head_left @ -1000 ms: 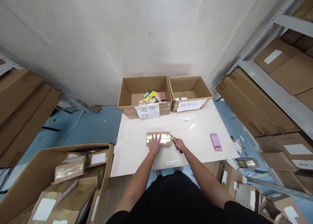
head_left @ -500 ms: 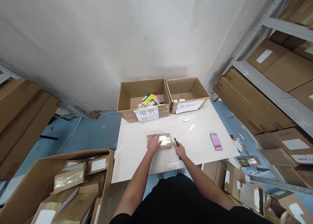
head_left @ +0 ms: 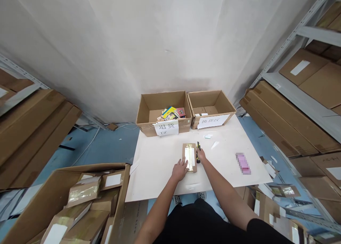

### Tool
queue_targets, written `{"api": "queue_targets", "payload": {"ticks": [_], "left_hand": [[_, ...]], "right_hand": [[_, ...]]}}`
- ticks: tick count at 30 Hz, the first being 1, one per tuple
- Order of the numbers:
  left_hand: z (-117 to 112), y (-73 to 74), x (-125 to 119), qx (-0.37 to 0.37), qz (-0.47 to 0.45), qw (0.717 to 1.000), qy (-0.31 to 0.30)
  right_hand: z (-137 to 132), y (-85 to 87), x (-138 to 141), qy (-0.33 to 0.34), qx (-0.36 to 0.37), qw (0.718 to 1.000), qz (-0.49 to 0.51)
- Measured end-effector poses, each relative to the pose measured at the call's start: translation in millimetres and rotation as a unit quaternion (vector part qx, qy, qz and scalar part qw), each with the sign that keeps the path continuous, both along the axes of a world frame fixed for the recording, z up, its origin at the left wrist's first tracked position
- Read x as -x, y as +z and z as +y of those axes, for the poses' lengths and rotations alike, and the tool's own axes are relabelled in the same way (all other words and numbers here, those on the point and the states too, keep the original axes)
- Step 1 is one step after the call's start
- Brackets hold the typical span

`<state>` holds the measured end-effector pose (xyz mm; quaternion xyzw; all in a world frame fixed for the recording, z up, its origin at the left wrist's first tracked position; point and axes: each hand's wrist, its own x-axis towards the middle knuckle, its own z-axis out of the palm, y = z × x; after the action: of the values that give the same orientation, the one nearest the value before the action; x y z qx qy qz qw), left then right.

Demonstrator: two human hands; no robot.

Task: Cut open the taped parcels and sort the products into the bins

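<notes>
A small taped cardboard box (head_left: pixel 189 150) with a white label lies lengthwise away from me on the white table (head_left: pixel 157 173). My left hand (head_left: pixel 180 169) rests on its near left corner, fingers spread over the edge and label. My right hand (head_left: pixel 201 154) is wrapped round a black and yellow box cutter (head_left: pixel 198 148), which points away from me just along the box's right side. Whether its blade touches the box I cannot tell.
Two open cartons with paper signs stand at the back: the left carton (head_left: pixel 144 126) holds booklets, the right carton (head_left: pixel 229 110) a few small items. A big carton (head_left: pixel 125 187) of parcels is at my left. Paper scraps (head_left: pixel 214 144) and a blurred pink item (head_left: pixel 243 163) lie on the table.
The small box has turned from lying crosswise to pointing away from me. My left hand has moved to its near left corner, and the box cutter is now close along its right side.
</notes>
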<state>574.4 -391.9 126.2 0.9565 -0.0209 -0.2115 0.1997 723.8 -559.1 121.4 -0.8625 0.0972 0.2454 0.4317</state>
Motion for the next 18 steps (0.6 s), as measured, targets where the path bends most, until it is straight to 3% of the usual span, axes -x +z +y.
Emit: {"api": "queue_targets", "payload": {"ticks": [3, 5, 7, 9, 13, 18], "left_hand": [[29, -8.5, 11, 0.031, -0.006, 0.999, 0.043], [56, -13.8, 19, 0.028, -0.018, 0.99, 0.138], [77, -19.0, 26, 0.033, -0.006, 0.967, 0.254], [87, -25.0, 30, 0.066, 0.026, 0.941, 0.331], [74, -38.6, 24, 0.129, 0.049, 0.923, 0.359], [55, -51.3, 13, 0.166, 0.031, 0.905, 0.39]], "right_hand": [[3, -0.9, 18, -0.028, -0.1, 0.994, 0.025], [10, -3.8, 29, -0.056, -0.212, 0.974, 0.064], [18, -9.5, 39, -0.088, -0.272, 0.954, 0.094], [29, -17.1, 50, -0.098, -0.24, 0.96, 0.102], [52, -25.8, 74, -0.063, -0.174, 0.978, 0.099], [55, -1.9, 71, -0.066, -0.194, 0.978, 0.043]]}}
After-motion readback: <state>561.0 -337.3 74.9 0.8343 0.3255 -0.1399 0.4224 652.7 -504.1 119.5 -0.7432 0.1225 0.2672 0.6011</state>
